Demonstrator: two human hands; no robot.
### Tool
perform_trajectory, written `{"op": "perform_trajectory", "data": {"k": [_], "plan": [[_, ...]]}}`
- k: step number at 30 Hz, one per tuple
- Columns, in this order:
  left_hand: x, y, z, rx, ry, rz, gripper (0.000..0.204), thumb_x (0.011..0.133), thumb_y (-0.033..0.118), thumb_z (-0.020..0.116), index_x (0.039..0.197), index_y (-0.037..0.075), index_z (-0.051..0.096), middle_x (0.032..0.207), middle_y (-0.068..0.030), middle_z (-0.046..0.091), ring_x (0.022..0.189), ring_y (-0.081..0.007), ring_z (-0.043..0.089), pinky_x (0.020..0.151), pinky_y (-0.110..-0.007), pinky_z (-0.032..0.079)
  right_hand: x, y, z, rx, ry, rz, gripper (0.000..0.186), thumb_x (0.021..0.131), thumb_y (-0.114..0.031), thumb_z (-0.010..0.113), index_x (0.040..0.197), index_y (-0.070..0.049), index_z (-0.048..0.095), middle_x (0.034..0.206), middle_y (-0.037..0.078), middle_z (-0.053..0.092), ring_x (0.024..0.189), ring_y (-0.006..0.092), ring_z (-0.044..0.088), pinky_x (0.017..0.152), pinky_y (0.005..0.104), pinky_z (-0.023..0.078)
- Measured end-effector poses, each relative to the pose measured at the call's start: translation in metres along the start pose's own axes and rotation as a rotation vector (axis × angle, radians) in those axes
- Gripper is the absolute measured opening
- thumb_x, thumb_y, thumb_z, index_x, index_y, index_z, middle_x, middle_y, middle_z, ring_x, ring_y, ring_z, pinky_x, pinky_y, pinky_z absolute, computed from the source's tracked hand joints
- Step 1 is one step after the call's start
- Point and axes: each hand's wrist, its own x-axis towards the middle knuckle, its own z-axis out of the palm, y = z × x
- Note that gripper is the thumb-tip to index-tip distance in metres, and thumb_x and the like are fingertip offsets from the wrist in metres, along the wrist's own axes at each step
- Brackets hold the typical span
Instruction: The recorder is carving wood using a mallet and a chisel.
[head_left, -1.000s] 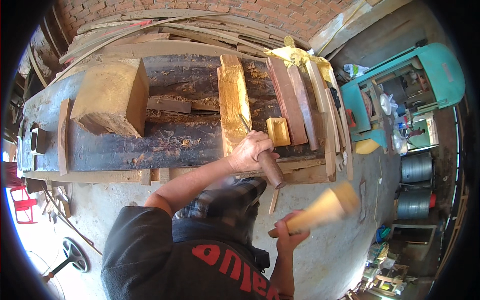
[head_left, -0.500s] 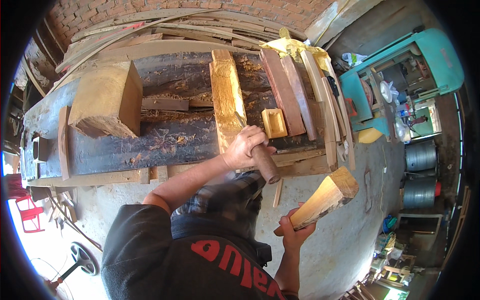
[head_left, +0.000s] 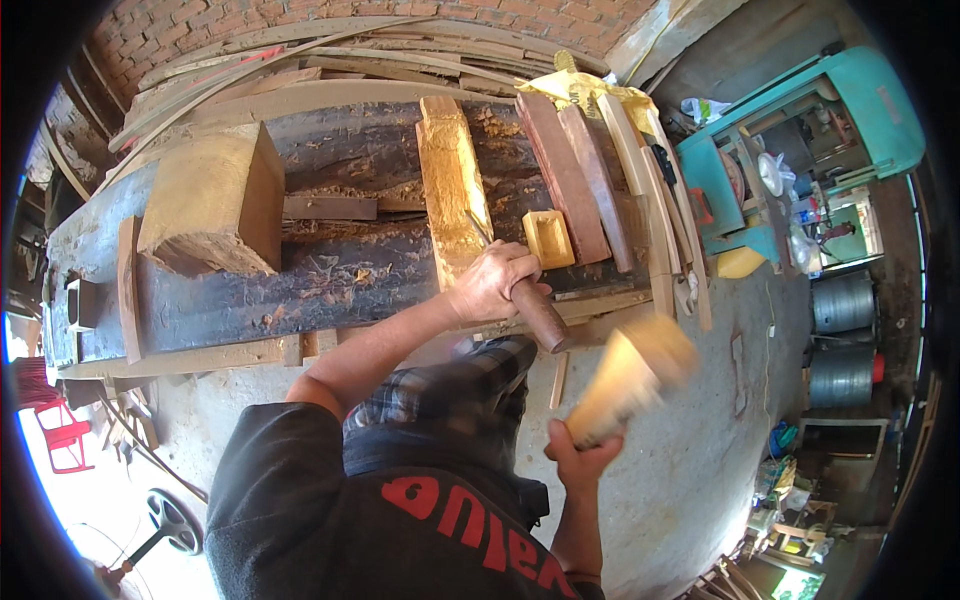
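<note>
My left hand [head_left: 492,284] is closed around a wood-handled chisel [head_left: 538,316]. The chisel's narrow metal blade slants down onto a long yellow wooden beam [head_left: 447,165], whose top is carved into a hollow with a rough, chipped surface. Lower right, my right hand [head_left: 585,458] grips the narrow end of a wooden mallet [head_left: 640,375]. Motion smears the mallet's thick head, which is apart from the butt of the chisel handle. Beside my left hand lies a small yellow wooden block [head_left: 548,240] with a rectangular recess.
The dark, chip-strewn workbench [head_left: 330,290] carries a large squared wood block [head_left: 205,205] on its left. Reddish boards [head_left: 565,185] and pale strips lie on the right. Beyond stands a teal machine [head_left: 875,120], with metal drums [head_left: 840,345] nearer. Planks are stacked along the brick wall.
My right hand has swung the mallet's head up and left, closer to the chisel handle. My left hand and the chisel have shifted only slightly.
</note>
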Motion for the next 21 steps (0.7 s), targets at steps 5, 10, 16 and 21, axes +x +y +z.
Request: {"op": "perform_trajectory", "data": {"k": [5,10,16,21], "plan": [[0.006,0.004,-0.003,-0.068,0.045,-0.041,0.035,0.074,0.021,0.082,0.076,0.008,0.050,0.072,-0.0093,0.054,0.070,-0.0324,0.056,0.064,-0.042,0.043,-0.006,0.032,-0.011,-0.086,-0.107,-0.204,0.057,0.071,-0.010,0.082,0.116,-0.001,0.048,0.076,0.000,0.055,0.064,0.0089,0.056,0.060,0.0281,0.049],[0.005,0.004,-0.006,0.011,0.065,0.012,0.034,0.074,0.020,0.082,0.076,0.008,0.049,0.071,-0.0098,0.052,0.069,-0.0321,0.055,0.062,-0.042,0.043,-0.012,0.016,-0.006,0.049,-0.127,0.248,0.054,0.070,-0.018,0.087,0.108,0.001,0.055,0.095,0.009,0.064,0.083,0.0145,0.062,0.071,0.0301,0.051],[0.005,0.016,-0.008,-0.072,0.105,-0.068,0.035,0.075,0.018,0.082,0.076,0.008,0.049,0.073,-0.0094,0.054,0.069,-0.0297,0.056,0.061,-0.040,0.045,-0.016,-0.001,-0.019,0.076,-0.095,0.211,0.055,0.070,-0.016,0.087,0.108,0.002,0.053,0.095,0.007,0.063,0.085,0.0129,0.061,0.074,0.0293,0.051],[0.015,0.011,-0.008,-0.077,0.126,-0.128,0.034,0.076,0.018,0.082,0.078,0.008,0.050,0.072,-0.0081,0.055,0.068,-0.0281,0.059,0.062,-0.039,0.047,0.000,-0.024,-0.020,-0.033,-0.054,-0.458,0.059,0.075,-0.008,0.078,0.122,-0.002,0.043,0.071,0.002,0.056,0.059,0.0130,0.058,0.056,0.0286,0.048]]}}
